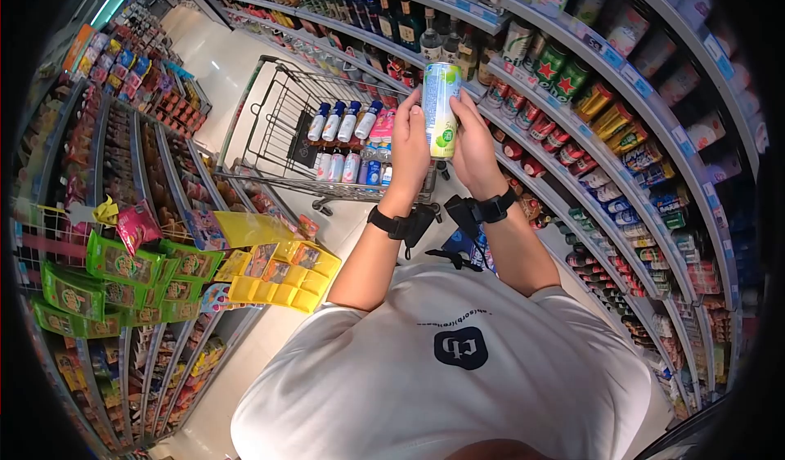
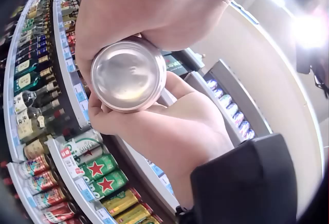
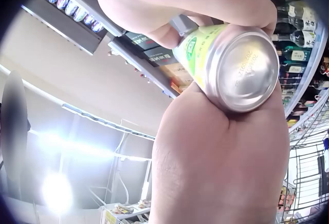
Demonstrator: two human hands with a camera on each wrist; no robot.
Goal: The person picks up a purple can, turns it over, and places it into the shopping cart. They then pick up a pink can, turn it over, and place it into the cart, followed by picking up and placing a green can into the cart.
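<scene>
The left hand [image 1: 409, 145] and the right hand [image 1: 474, 145] both hold one tall green and white drink can [image 1: 441, 108] upright, fingers curled round it; the can is above the near end of the shopping cart [image 1: 270, 133], beside the drinks shelves [image 1: 621, 133].

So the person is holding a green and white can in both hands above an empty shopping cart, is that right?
Not quite: the shopping cart is not empty. The head view shows bottles lying in it. The rest stands: the left hand and right hand both hold the green and white can above it.
</scene>
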